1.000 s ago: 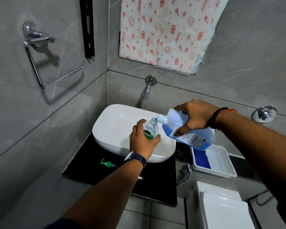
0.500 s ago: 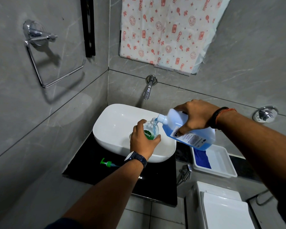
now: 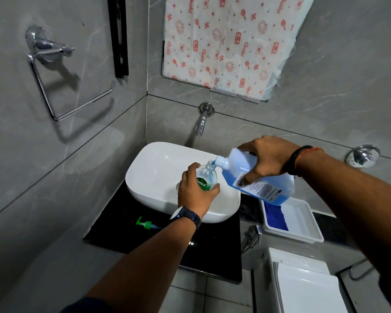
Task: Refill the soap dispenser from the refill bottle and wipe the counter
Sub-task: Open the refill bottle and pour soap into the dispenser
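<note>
Two hands work over one white basin [image 3: 158, 177], which fills the far half of the black tabletop [image 3: 122, 231]; bare tabletop lies along the near edge and left corner. The left hand [image 3: 195, 195] has its grip wrapped around the clear dispenser [image 3: 207, 177], held upright above the basin with its neck open. The right hand [image 3: 266, 159] has its grip closed on the refill bottle [image 3: 264, 184], tilted spout-down so the nozzle meets the dispenser's mouth; blue liquid pools in the bottle's lower side and a thin blue stream shows inside the dispenser. One green pump [image 3: 146, 224] lies on the tabletop near the basin's front. Right of the basin, one white tray [image 3: 303, 222] holds one blue cloth [image 3: 275, 219].
</note>
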